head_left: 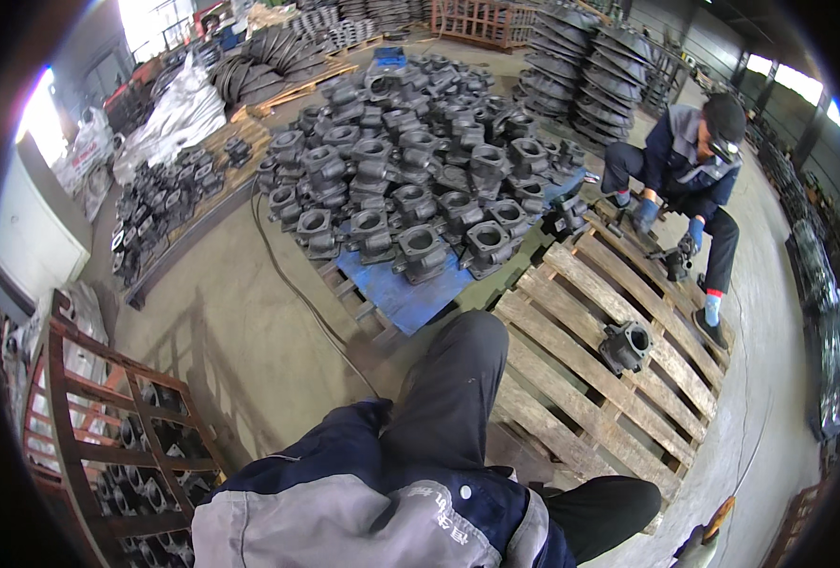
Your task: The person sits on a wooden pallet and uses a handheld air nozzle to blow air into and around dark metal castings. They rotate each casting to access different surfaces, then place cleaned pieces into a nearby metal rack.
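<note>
Hands: gloved right hand [697, 549] at the view's lower right rim, beside an orange-brown handle-like piece [720, 518], its grip and opening indeterminable; left hand not visible. Flanged metal housing [625, 347] lies on the slatted wooden pallet [583, 280], well inside its edges; probably heavy and rigid, likeliest held by opposite flange rims.

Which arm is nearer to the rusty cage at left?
Left. The left arm is just right of the rusty cage; the right hand is far across, at the lower right edge.
</note>
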